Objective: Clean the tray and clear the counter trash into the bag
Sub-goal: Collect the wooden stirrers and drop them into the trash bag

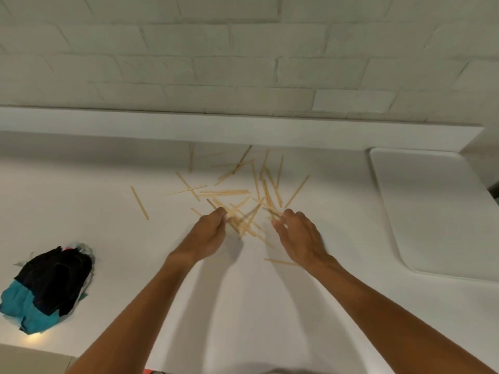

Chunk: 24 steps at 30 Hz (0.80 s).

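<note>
Several thin wooden sticks [237, 191] lie scattered across the middle of the white counter [108, 211]. My left hand [210, 233] sits at the near left edge of the pile, its fingers curled round a few sticks. My right hand [297, 233] is at the near right edge, fingers bent over the sticks and touching them; whether it grips any I cannot tell. One stick [140, 203] lies apart to the left, another [280, 262] lies beside my right wrist. A white tray [437, 211] rests flat on the counter at the right.
A crumpled pile of black, teal and white rags [48, 287] lies at the near left of the counter. A low white ledge [243, 128] and a white brick wall [243, 49] close off the back.
</note>
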Each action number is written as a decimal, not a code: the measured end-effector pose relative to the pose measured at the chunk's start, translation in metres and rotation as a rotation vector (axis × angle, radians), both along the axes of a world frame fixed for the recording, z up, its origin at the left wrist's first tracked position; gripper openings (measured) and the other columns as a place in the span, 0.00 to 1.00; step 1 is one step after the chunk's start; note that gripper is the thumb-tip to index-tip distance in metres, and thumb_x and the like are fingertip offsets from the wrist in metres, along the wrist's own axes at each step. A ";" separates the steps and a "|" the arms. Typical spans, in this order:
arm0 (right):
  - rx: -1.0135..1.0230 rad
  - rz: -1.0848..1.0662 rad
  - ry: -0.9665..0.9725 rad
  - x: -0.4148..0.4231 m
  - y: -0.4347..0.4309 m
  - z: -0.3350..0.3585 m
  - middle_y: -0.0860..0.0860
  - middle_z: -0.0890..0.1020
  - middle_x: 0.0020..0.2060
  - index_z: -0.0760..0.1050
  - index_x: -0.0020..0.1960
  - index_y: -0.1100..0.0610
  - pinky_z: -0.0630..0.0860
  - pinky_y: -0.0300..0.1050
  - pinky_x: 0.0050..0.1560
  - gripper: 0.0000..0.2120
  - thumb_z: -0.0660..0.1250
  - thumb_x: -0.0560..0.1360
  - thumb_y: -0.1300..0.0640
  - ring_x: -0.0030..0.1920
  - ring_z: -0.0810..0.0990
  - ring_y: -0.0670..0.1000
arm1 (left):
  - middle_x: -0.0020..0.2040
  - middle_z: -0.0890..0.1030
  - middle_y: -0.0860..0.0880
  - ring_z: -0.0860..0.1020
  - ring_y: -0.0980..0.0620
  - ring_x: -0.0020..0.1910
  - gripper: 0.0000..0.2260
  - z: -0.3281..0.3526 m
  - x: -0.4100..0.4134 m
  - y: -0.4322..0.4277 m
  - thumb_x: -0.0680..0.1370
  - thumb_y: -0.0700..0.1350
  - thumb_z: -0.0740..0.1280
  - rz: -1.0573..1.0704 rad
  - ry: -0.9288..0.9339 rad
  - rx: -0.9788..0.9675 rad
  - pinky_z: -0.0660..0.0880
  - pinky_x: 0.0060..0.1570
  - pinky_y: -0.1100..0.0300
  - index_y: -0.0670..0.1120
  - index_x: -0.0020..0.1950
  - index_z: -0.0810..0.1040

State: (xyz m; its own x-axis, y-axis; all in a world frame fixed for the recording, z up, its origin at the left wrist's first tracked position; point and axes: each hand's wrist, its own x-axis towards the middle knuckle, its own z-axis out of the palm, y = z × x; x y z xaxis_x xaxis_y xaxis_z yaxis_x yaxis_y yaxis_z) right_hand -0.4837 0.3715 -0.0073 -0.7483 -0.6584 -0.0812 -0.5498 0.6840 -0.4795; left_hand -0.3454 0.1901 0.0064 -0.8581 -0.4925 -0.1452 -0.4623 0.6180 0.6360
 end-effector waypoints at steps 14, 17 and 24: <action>0.053 -0.194 0.109 -0.004 -0.007 -0.014 0.52 0.80 0.48 0.77 0.51 0.56 0.72 0.45 0.46 0.08 0.59 0.80 0.59 0.50 0.80 0.55 | 0.50 0.81 0.44 0.79 0.41 0.51 0.06 -0.027 -0.065 0.028 0.80 0.46 0.61 0.178 -0.102 -0.111 0.73 0.43 0.53 0.44 0.49 0.75; 0.174 -0.147 0.139 -0.002 -0.007 -0.019 0.52 0.76 0.54 0.73 0.56 0.56 0.69 0.46 0.54 0.09 0.57 0.79 0.63 0.55 0.77 0.54 | 0.55 0.79 0.41 0.78 0.38 0.54 0.09 -0.026 -0.071 0.029 0.81 0.44 0.58 0.133 -0.190 -0.108 0.73 0.48 0.52 0.41 0.56 0.74; 0.319 -0.136 0.166 0.015 -0.004 -0.021 0.56 0.72 0.58 0.66 0.61 0.60 0.70 0.48 0.55 0.11 0.55 0.79 0.63 0.56 0.73 0.56 | 0.58 0.76 0.42 0.77 0.40 0.57 0.11 -0.020 -0.057 0.034 0.78 0.35 0.58 -0.023 -0.293 -0.232 0.73 0.53 0.52 0.39 0.60 0.69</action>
State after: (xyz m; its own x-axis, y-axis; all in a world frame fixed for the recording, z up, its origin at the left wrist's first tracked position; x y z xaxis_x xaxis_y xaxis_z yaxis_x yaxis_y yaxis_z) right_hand -0.4684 0.3676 -0.0285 -0.8473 -0.5135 -0.1357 -0.4961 0.8564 -0.1429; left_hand -0.4028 0.2237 -0.0135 -0.8080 -0.5223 -0.2728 -0.5882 0.7425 0.3206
